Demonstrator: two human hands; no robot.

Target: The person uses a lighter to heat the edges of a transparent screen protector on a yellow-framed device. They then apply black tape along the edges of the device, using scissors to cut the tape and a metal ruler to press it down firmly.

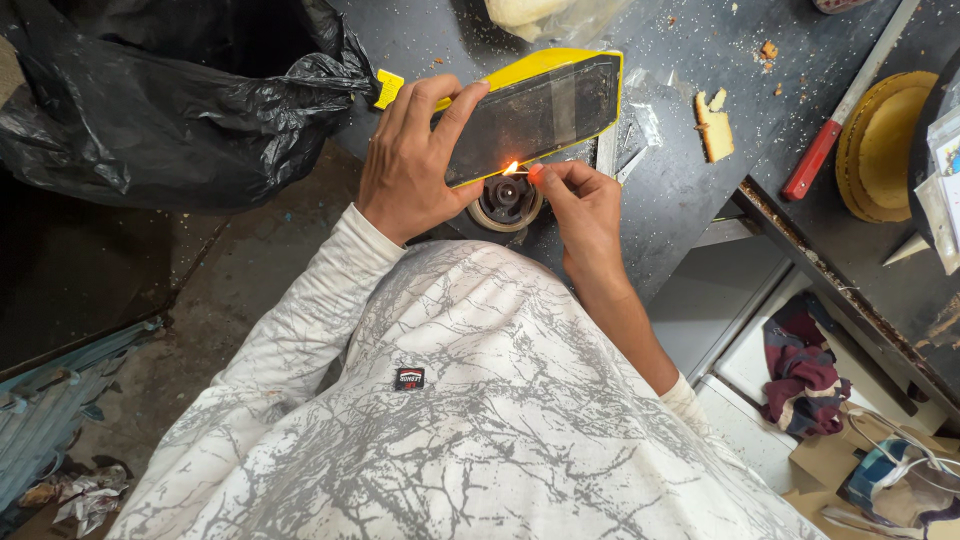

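Gripping the yellow-edged dark panel point(535, 110) at its left end, the left hand point(410, 165) tilts its near edge over the table point(680, 190), where the right hand point(580, 205) pinches a lit lighter point(533, 173) (flame touching, apparently to heat it).

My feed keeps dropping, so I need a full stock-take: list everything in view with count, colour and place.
Flat yellow-edged panel with dark clear-wrapped face: one, on the bench, top centre.
Small flame: one, orange, at the panel's lower edge.
Round dark spool: one, below the panel.
Black plastic bag: one, top left.
Red-handled long tool: one, upper right.
Yellow round discs: a stack, right edge.
Pale foam scrap: one, right of the panel.
Dark dusty workbench: one, across the top.
Maroon cloth: one, lower right.
Left hand: pressing on the panel.
Right hand: pinching a small lighter at the flame.
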